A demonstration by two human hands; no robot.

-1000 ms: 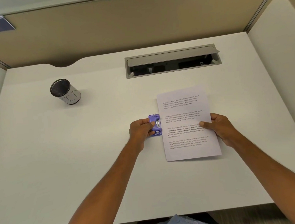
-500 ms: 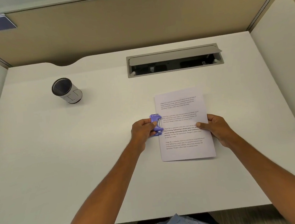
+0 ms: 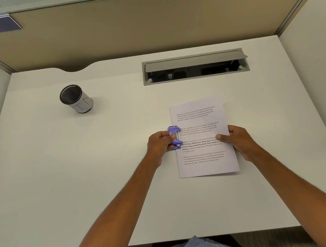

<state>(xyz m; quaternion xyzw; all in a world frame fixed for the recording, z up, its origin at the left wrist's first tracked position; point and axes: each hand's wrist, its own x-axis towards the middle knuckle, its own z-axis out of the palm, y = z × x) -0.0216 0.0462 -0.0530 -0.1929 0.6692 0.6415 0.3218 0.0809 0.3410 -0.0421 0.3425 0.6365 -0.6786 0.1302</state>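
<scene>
Now | left hand (image 3: pixel 159 143) grips purple punch (image 3: pixel 174 137) | right hand (image 3: pixel 237 140) pinches sheet (image 3: pixel 202 139) edge

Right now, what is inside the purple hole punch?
The left edge of the white printed paper sheet sits in the purple plastic hole punch; how deep is covered.
</scene>
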